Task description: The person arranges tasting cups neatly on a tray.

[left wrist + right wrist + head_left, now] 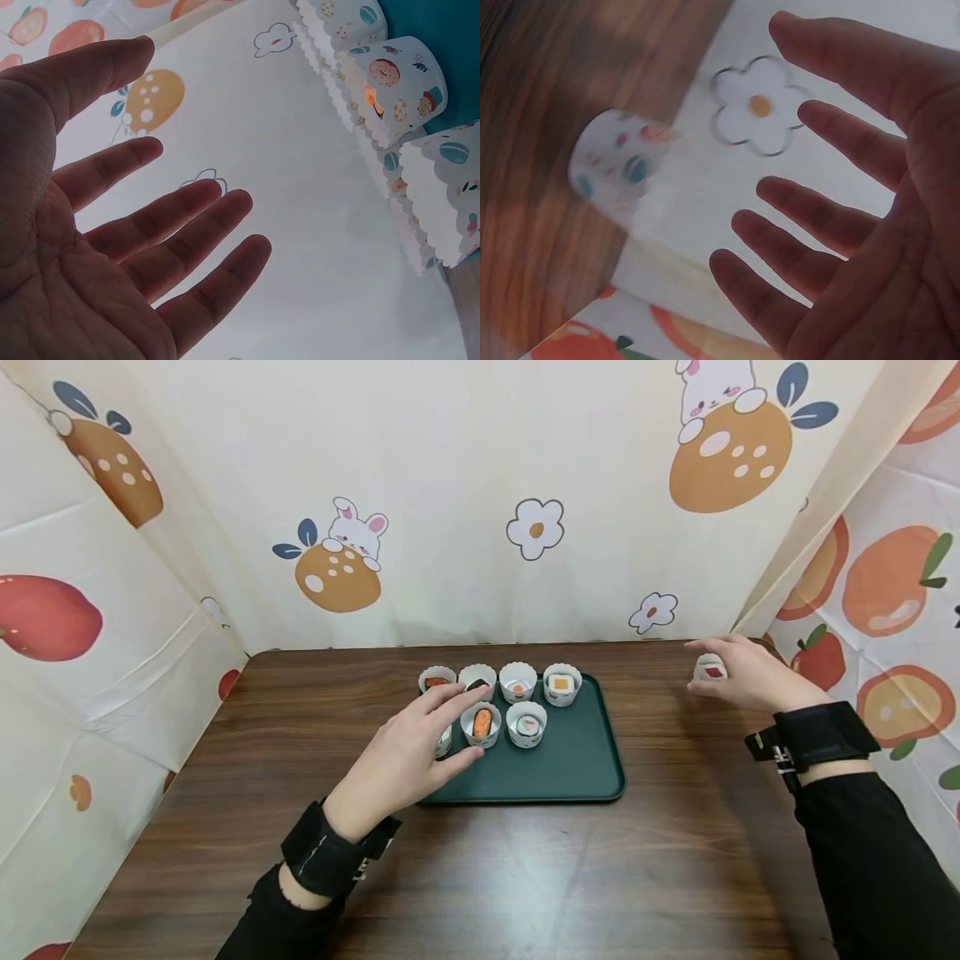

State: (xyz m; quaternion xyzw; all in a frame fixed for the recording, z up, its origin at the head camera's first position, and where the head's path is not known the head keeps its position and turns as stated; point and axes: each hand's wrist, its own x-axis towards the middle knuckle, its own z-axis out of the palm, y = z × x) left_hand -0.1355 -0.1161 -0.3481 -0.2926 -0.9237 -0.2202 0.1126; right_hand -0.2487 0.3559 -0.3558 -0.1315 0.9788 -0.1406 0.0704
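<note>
On a dark green tray (577,760) stand several white paper baking cups with scalloped rims, each that shows its inside holding a small sushi piece. My left hand (401,752) hovers over the tray's left part, fingers spread, hiding part of the cups there. The left wrist view shows its palm bare beside the patterned cups (409,82). At the table's far right corner, my right hand (761,677) is beside a lone paper cup (709,667) with a dark red and white piece in it. In the right wrist view the fingers are extended, apart from that cup (615,169).
The brown wooden table (525,877) ends at a cream curtain (450,577) printed with rabbits and flowers. Fruit-printed cloths hang along the left and right sides. On the tray, a cup with a yellow-topped piece (561,683) stands at the back right.
</note>
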